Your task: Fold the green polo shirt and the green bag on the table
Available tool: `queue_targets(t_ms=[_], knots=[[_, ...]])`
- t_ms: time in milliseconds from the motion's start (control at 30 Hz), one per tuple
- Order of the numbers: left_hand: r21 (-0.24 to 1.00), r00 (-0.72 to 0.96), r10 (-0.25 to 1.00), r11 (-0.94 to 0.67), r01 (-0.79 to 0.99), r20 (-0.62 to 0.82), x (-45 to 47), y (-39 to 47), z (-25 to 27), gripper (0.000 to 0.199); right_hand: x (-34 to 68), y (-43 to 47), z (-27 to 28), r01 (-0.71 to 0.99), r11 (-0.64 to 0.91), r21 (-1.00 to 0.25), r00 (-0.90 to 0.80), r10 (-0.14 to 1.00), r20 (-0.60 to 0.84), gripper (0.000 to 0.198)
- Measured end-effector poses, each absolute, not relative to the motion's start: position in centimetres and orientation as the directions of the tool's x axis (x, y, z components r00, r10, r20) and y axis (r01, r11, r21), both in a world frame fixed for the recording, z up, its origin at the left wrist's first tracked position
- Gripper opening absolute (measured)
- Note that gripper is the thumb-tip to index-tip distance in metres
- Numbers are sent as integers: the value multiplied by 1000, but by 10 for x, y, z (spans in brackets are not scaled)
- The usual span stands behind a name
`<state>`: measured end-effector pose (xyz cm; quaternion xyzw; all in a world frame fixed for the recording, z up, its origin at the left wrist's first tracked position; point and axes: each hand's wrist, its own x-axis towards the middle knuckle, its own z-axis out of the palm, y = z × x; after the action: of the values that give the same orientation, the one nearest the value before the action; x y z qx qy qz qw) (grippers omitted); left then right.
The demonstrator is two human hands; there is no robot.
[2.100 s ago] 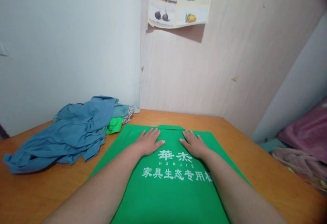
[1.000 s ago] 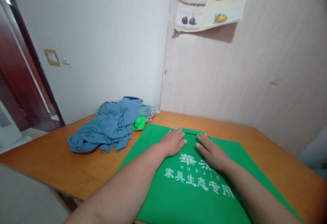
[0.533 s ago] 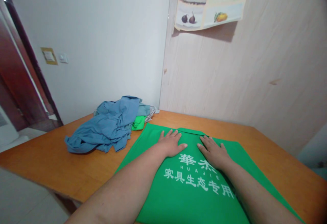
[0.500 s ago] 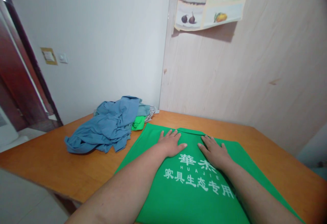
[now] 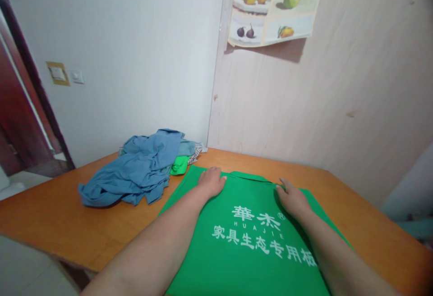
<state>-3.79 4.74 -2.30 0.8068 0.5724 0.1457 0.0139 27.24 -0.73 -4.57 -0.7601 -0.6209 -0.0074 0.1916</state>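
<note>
A green shirt [image 5: 237, 269] with white printed lettering lies spread flat on the table, its collar edge [image 5: 250, 176] at the far side. On the far left shoulder of the shirt is my left hand [image 5: 210, 183], fingers bent over the edge and thumb beside them. My right hand [image 5: 294, 200] is at the far right shoulder, thumb and fingers closed around the cloth near the collar. Part of each hand's fingertips is hidden.
A crumpled pile of blue clothing [image 5: 142, 165] lies at the left on the orange-brown table [image 5: 111, 228], with a bright green cloth [image 5: 179, 165] beside it. Behind are walls and a hanging fruit poster [image 5: 270, 12].
Both hands lay flat with fingers spread on the shirt. They have moved apart toward its shoulders, and their fingers have bent at the far edge. The view has shifted slightly.
</note>
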Motion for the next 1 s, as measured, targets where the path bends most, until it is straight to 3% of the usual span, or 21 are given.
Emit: queue_targets(t_ms=[167, 400, 600, 833, 1000], knots=[[159, 297, 939, -324, 932, 173, -52, 66, -12, 43, 307, 1, -36, 940, -217, -264, 277, 936, 218, 60], [144, 433, 901, -430, 891, 13, -86, 94, -6, 51, 350, 10, -36, 967, -86, -239, 107, 991, 79, 70], [147, 437, 896, -423, 894, -77, -106, 107, -1, 61, 350, 22, -20, 965, -34, -260, 29, 999, -21, 73], [119, 436, 891, -422, 899, -127, -103, 120, 7, 65, 337, 32, -2, 991, -46, -130, 26, 989, -147, 49], [74, 431, 889, -425, 902, -155, -95, 119, 16, 46, 329, 32, 0, 997, -25, -76, 11, 983, -183, 27]])
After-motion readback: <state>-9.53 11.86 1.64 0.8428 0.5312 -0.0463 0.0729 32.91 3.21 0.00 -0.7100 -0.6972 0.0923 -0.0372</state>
